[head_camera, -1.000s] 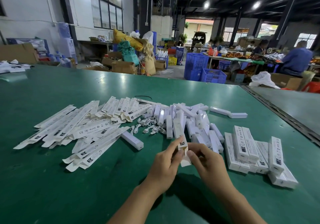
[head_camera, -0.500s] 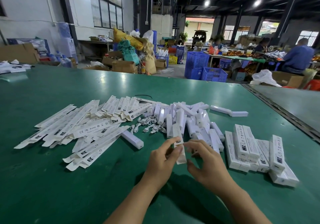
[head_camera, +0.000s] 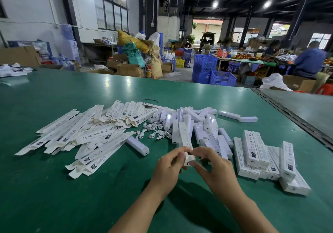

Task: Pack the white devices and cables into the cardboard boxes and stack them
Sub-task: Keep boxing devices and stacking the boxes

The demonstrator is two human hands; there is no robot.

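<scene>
Both hands hold one long white box (head_camera: 184, 138) near the table's front middle, its far end pointing away from me. My left hand (head_camera: 170, 168) grips its near end from the left. My right hand (head_camera: 214, 168) pinches the same end from the right, at the end flap. Behind it lies a heap of white devices (head_camera: 198, 122). White cables (head_camera: 155, 131) are tangled to the heap's left. Flat unfolded boxes (head_camera: 75, 135) spread out on the left. Closed, packed boxes (head_camera: 261, 153) are stacked at the right.
The green table (head_camera: 54, 196) ends at a metal seam (head_camera: 292, 113) on the right. One assembled box (head_camera: 137, 145) lies alone left of my hands, two more (head_camera: 237, 116) far right. Blue crates (head_camera: 212, 72), cartons and seated people fill the room beyond.
The box has swung from pointing down toward me to pointing away, and both hands have shifted to its near end.
</scene>
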